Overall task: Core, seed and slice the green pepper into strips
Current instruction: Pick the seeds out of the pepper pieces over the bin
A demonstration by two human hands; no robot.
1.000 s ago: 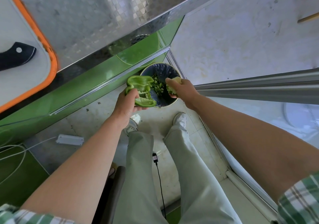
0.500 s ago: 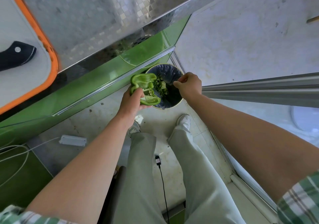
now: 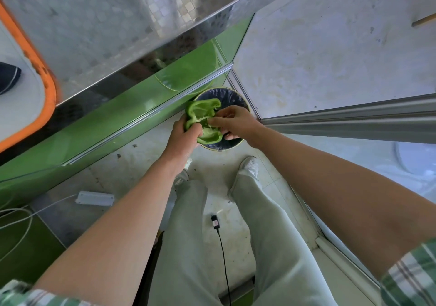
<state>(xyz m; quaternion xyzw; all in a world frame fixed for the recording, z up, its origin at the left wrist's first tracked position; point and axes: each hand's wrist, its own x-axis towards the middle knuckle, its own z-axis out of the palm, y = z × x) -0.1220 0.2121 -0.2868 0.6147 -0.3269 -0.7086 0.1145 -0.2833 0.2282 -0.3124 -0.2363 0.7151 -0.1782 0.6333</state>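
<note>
My left hand (image 3: 182, 137) grips a split-open green pepper (image 3: 200, 114), its pale inside facing up, held over a round waste bin (image 3: 238, 98) lined with a dark bag on the floor. My right hand (image 3: 232, 121) reaches into the open pepper, its fingertips pinching at the pale core and seeds inside. Most of the bin's contents are hidden behind the pepper and both hands.
A steel counter edge (image 3: 165, 44) and green cabinet front (image 3: 113, 126) run along the left. An orange-rimmed white cutting board (image 3: 30, 98) with a black knife handle (image 3: 8, 77) lies on the counter. My legs, a cable (image 3: 221, 246) and a white box (image 3: 94, 198) are on the floor.
My right hand dropped a pale pepper piece into the bin, then moved left into the open pepper. My left hand kept holding the pepper over the bin.
</note>
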